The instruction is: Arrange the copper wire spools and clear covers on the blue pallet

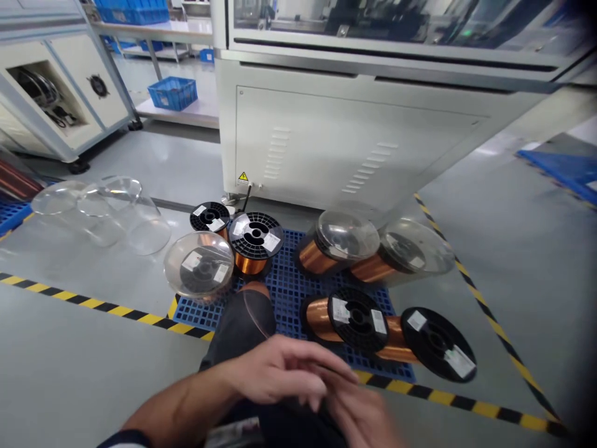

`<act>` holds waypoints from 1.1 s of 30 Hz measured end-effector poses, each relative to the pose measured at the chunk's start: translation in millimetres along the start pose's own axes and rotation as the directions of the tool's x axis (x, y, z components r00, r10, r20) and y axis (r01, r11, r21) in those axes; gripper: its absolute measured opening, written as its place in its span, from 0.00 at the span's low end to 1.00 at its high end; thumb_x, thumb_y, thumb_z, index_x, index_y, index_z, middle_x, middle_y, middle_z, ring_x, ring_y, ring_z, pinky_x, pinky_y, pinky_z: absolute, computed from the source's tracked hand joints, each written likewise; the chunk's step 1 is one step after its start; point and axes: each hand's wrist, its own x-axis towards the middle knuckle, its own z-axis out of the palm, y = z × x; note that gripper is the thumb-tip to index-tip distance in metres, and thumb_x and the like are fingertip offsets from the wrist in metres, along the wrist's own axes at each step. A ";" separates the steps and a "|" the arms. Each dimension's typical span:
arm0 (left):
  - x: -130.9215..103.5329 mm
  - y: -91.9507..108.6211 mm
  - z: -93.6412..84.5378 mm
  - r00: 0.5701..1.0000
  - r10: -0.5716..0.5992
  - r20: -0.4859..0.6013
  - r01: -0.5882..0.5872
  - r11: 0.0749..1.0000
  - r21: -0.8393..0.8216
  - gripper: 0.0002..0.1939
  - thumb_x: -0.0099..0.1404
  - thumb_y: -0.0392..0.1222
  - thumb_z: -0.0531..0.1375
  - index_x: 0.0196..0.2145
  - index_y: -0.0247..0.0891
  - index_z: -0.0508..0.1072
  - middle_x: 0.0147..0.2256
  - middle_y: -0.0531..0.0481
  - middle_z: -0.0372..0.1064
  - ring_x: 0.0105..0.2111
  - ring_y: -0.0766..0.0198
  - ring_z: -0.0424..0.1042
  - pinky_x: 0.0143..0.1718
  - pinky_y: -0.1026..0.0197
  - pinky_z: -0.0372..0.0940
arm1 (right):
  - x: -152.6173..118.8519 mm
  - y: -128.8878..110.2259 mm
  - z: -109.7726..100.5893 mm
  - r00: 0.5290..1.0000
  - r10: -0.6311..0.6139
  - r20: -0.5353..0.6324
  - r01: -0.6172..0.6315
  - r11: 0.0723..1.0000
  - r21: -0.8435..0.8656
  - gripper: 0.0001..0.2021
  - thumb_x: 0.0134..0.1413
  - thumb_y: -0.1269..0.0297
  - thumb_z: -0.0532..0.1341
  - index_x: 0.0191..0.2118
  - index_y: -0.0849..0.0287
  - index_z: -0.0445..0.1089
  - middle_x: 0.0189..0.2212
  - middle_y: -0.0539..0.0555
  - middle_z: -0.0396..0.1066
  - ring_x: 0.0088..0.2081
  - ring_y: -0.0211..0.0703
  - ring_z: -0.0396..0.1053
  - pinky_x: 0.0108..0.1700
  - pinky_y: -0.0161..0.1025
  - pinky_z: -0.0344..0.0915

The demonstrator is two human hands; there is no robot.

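The left hand [284, 375] and right hand [361, 414] meet above the person's lap, with the left fingers close together and bent toward the blurred right hand. A fine copper-coloured wire [254, 316] arcs over the dark-trousered knee [249, 317] toward the left hand; whether either hand grips it, I cannot tell.

Just ahead lies a blue grid pallet [285, 292], its bare grid running between two groups of copper spools. On the left, two uncovered spools [256, 235] stand beside one under a clear cover [199, 264]. On the right, two covered spools [321, 255] sit behind two uncovered ones [358, 318]; the outermost flange shows past the pallet's right edge.

Yellow-and-black tape [100, 305] marks the floor along the near and right sides, with grey floor [527, 249] spreading beyond. More clear cylinders [149, 233] stand on the floor at left. A pale machine cabinet [321, 143] closes the far side, near a shelved surface [186, 28] with blue bins [172, 93].
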 end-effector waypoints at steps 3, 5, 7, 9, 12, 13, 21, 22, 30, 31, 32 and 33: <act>-55.6 25.9 -18.5 0.930 0.204 -0.306 -0.230 0.972 -0.051 0.13 0.69 0.46 0.59 0.41 0.37 0.81 0.37 0.41 0.78 0.23 0.71 0.71 0.24 0.69 0.63 | 40.1 -12.9 29.6 0.981 -0.040 0.191 0.024 0.996 0.084 0.20 0.70 0.59 0.46 0.45 0.58 0.74 0.32 0.55 0.75 0.32 0.40 0.72 0.38 0.35 0.67; -82.3 31.8 -30.4 0.836 0.282 -0.471 -0.328 0.945 -0.016 0.12 0.69 0.45 0.59 0.42 0.40 0.81 0.31 0.45 0.79 0.23 0.70 0.73 0.23 0.70 0.64 | 61.6 -22.7 44.7 0.967 0.032 0.251 -0.063 0.991 0.118 0.20 0.69 0.56 0.47 0.47 0.60 0.73 0.26 0.53 0.71 0.27 0.39 0.68 0.35 0.36 0.64; -98.6 31.5 -37.2 0.748 0.304 -0.590 -0.310 0.946 0.094 0.11 0.69 0.44 0.60 0.43 0.41 0.81 0.30 0.46 0.78 0.24 0.68 0.74 0.25 0.69 0.67 | 80.2 -32.3 55.6 0.943 0.084 0.323 -0.164 0.959 0.230 0.20 0.66 0.54 0.52 0.51 0.62 0.72 0.24 0.51 0.68 0.26 0.38 0.65 0.33 0.35 0.63; -105.7 28.7 -40.5 0.702 0.311 -0.641 -0.211 0.950 0.230 0.11 0.68 0.45 0.61 0.43 0.38 0.81 0.31 0.44 0.78 0.25 0.67 0.74 0.27 0.67 0.69 | 97.5 -40.4 63.3 0.916 0.087 0.392 -0.244 0.895 0.373 0.21 0.63 0.53 0.56 0.53 0.62 0.71 0.26 0.50 0.68 0.26 0.36 0.64 0.31 0.34 0.62; -108.1 26.5 -46.9 0.635 0.364 -0.681 -0.113 0.916 0.385 0.13 0.68 0.46 0.61 0.40 0.37 0.82 0.36 0.42 0.77 0.24 0.69 0.72 0.25 0.67 0.68 | 119.3 -43.6 68.8 0.935 0.056 0.351 -0.208 0.887 0.412 0.20 0.63 0.50 0.56 0.44 0.62 0.76 0.20 0.47 0.61 0.21 0.33 0.57 0.26 0.32 0.55; -108.6 27.1 -50.4 0.595 0.403 -0.696 -0.113 0.899 0.423 0.13 0.67 0.47 0.61 0.39 0.38 0.83 0.37 0.42 0.76 0.23 0.70 0.71 0.25 0.67 0.67 | 124.9 -42.0 68.9 0.944 0.053 0.326 -0.179 0.912 0.370 0.21 0.64 0.49 0.54 0.38 0.62 0.76 0.17 0.46 0.58 0.20 0.33 0.55 0.26 0.33 0.54; -103.0 31.9 -64.7 0.517 0.468 -0.717 0.059 0.816 0.575 0.05 0.59 0.42 0.68 0.33 0.43 0.84 0.29 0.48 0.74 0.30 0.67 0.71 0.31 0.67 0.65 | 144.3 -46.7 69.8 0.927 0.049 0.371 -0.196 0.909 0.369 0.14 0.59 0.56 0.58 0.36 0.61 0.76 0.26 0.52 0.71 0.27 0.37 0.67 0.32 0.33 0.63; -103.7 32.4 -68.8 0.518 0.451 -0.727 0.064 0.827 0.559 0.05 0.58 0.44 0.68 0.31 0.42 0.84 0.29 0.48 0.74 0.29 0.66 0.71 0.31 0.66 0.65 | 146.7 -46.3 71.5 0.921 0.062 0.384 -0.219 0.899 0.380 0.16 0.59 0.54 0.57 0.35 0.62 0.76 0.23 0.51 0.69 0.24 0.36 0.66 0.28 0.33 0.62; -136.9 32.7 -202.1 -0.111 0.216 -0.970 0.152 0.968 0.199 0.34 0.53 0.47 0.71 0.56 0.38 0.70 0.55 0.40 0.71 0.54 0.52 0.69 0.51 0.58 0.66 | 214.0 35.8 81.6 0.896 0.443 -0.039 -0.361 0.776 0.517 0.30 0.35 0.38 0.66 0.32 0.65 0.77 0.56 0.71 0.66 0.49 0.55 0.71 0.41 0.42 0.71; -136.8 29.8 -215.8 -0.051 0.116 -0.992 0.125 0.986 0.109 0.37 0.52 0.48 0.72 0.57 0.38 0.68 0.54 0.39 0.71 0.54 0.51 0.70 0.49 0.57 0.67 | 224.8 41.5 85.9 0.904 0.427 0.000 -0.359 0.759 0.543 0.31 0.31 0.37 0.67 0.31 0.65 0.77 0.62 0.72 0.60 0.57 0.61 0.65 0.47 0.45 0.70; -135.2 27.2 -225.7 0.012 0.038 -0.999 0.103 0.994 0.039 0.38 0.51 0.49 0.73 0.57 0.37 0.68 0.52 0.38 0.73 0.51 0.49 0.72 0.45 0.56 0.69 | 234.9 43.9 91.2 0.917 0.397 0.045 -0.354 0.753 0.555 0.32 0.30 0.37 0.68 0.30 0.65 0.77 0.64 0.72 0.56 0.62 0.65 0.60 0.52 0.48 0.68; -132.6 25.5 -231.7 0.061 -0.004 -0.998 0.093 0.996 0.002 0.38 0.51 0.51 0.73 0.57 0.37 0.68 0.49 0.38 0.75 0.48 0.47 0.74 0.41 0.55 0.70 | 244.0 43.1 97.2 0.929 0.362 0.079 -0.342 0.757 0.557 0.32 0.30 0.37 0.69 0.29 0.65 0.77 0.64 0.73 0.56 0.64 0.66 0.56 0.55 0.51 0.65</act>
